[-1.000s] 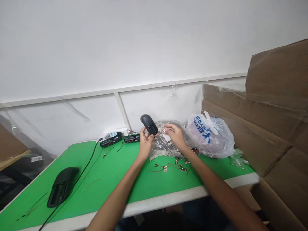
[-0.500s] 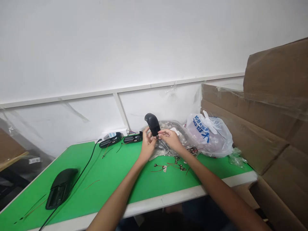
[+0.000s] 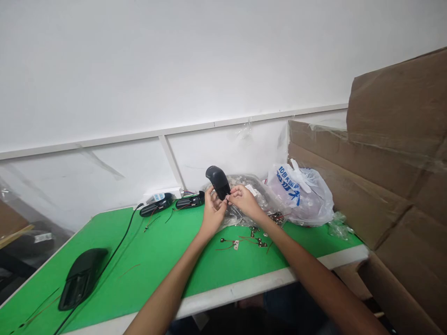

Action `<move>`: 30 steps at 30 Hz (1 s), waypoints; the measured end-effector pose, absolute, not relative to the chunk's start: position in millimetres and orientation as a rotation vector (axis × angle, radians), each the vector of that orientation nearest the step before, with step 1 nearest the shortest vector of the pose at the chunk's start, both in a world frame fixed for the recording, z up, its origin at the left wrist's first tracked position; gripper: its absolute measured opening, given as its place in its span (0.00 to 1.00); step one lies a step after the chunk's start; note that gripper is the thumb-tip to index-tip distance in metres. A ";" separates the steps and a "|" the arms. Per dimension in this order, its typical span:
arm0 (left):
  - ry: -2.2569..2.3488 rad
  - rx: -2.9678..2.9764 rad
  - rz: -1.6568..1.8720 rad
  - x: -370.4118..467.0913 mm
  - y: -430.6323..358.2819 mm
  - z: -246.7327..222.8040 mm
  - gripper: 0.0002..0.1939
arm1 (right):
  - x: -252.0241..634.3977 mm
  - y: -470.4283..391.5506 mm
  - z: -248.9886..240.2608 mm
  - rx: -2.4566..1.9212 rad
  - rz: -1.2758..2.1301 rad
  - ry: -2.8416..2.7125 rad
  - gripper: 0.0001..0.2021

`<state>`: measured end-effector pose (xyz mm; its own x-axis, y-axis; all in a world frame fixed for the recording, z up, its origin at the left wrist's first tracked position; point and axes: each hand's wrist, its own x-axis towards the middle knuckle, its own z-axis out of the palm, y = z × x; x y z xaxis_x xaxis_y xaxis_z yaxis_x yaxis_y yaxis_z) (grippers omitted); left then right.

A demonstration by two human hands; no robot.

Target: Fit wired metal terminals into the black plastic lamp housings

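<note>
My left hand (image 3: pixel 213 208) is closed round the lower part of a black curved plastic housing (image 3: pixel 218 180), held upright with its rounded end on top. At the housing's lower open end, the fingertips of my right hand (image 3: pixel 243 200) are pinched together; whatever is between them is too small to make out. Below the hands, small metal contacts with thin red wires (image 3: pixel 259 242) lie scattered on the green table mat (image 3: pixel 167 260). Just behind my hands sits a clear plastic bag (image 3: pixel 256 186) of small parts.
Two similar black housings (image 3: pixel 156 204) with wires lie at the back left. Another black housing (image 3: pixel 84 277) rests at the front left beside a black cable (image 3: pixel 120 244). A white plastic bag (image 3: pixel 302 195) stands back right, against large cardboard (image 3: pixel 321 163).
The whole view has shifted slightly, so things appear a little further left. Both hands stay at the housing, with the right fingers still at its lower end.
</note>
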<state>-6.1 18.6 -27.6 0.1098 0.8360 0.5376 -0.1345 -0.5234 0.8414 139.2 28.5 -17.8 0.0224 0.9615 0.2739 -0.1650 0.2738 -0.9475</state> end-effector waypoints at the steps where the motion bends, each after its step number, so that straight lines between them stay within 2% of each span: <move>1: 0.717 1.578 1.537 -6.0 18.4 -27.4 0.36 | 139.5 29.2 -18.1 -0.884 1.079 -1.197 0.19; 14: 0.726 1.599 1.571 -4.4 16.3 -26.7 0.35 | 144.5 33.3 -19.4 -0.892 1.058 -1.247 0.20; 18: 0.750 1.594 1.570 -6.5 18.3 -27.3 0.34 | 146.6 22.4 -15.3 -0.896 0.795 -1.460 0.25; 24: 0.753 1.526 1.584 -9.2 20.8 -25.5 0.33 | 155.4 9.1 -11.0 -0.868 0.182 -1.806 0.30; 30: 0.760 1.491 1.555 -10.4 18.9 -22.0 0.32 | 162.0 11.8 -11.6 -0.839 -0.020 -1.879 0.18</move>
